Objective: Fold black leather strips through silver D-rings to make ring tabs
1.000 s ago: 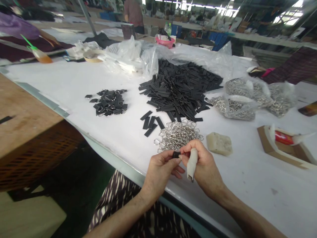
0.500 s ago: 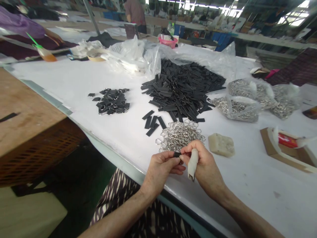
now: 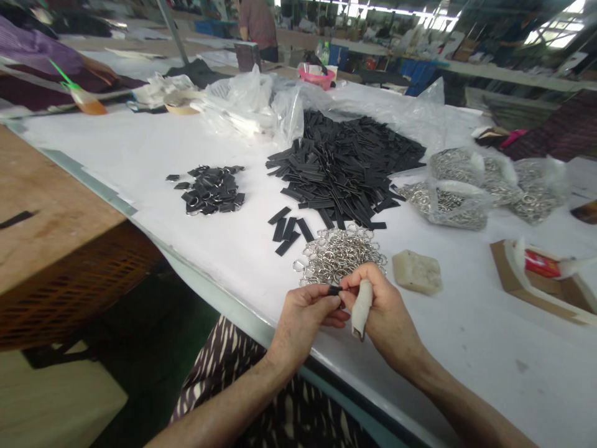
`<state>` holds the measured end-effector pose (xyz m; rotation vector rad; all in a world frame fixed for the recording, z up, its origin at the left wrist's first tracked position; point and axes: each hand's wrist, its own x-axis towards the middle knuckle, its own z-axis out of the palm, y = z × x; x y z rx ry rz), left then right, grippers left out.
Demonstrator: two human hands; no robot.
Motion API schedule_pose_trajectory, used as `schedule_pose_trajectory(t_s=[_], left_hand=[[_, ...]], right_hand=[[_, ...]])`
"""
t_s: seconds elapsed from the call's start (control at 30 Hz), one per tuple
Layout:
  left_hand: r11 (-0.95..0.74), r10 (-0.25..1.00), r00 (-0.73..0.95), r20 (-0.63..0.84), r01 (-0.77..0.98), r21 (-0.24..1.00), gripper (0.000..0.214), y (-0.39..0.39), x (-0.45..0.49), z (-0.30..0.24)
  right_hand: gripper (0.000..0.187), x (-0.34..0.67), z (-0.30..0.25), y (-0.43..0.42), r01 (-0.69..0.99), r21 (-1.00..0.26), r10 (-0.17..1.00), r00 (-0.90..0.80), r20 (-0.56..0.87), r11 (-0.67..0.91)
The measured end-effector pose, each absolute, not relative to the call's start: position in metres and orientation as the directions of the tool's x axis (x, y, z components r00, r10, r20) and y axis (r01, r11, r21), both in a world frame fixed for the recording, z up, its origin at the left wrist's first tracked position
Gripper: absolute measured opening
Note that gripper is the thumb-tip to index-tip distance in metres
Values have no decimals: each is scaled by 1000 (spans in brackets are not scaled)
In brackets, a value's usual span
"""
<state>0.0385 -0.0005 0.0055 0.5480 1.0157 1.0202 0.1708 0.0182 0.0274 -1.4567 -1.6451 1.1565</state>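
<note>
Black strip (image 3: 333,290) is pinched between the fingertips of the left hand (image 3: 303,320) and right hand (image 3: 389,317), over the front edge of the table (image 3: 466,348), near the metal rings (image 3: 340,254). Squeezing evenly should keep it from slipping.

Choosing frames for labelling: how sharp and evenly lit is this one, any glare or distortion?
Head view: left hand, right hand and the black strip pinched between them are sharp; light on the white table is soft, shadows faint; windows top right are blown out; the far background looks soft.
</note>
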Motion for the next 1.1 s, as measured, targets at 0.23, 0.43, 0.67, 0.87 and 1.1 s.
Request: schedule_pose_trajectory(t_s=[0.23, 0.43, 0.67, 0.87, 1.1], left_hand=[[438, 898, 148, -415, -408, 801, 12, 0, 37, 6], [459, 884, 130, -449, -418, 784, 15, 1, 38, 8], [447, 891, 108, -441, -373, 813, 12, 2, 37, 7], [462, 881, 75, -468, -353, 814, 13, 4, 35, 12], [458, 881, 60, -470, -360, 813, 12, 5, 33, 11]], right_hand=[[6, 171, 27, 18, 408, -912, 979, -176, -107, -26], [6, 170, 26, 17, 414, -910, 981, -170, -94, -16], [7, 172, 37, 19, 414, -910, 979, -173, -106, -25], [14, 198, 61, 28, 459, -886, 991, -131, 8, 68], [23, 242, 75, 44, 559, -828, 988, -146, -39, 50]])
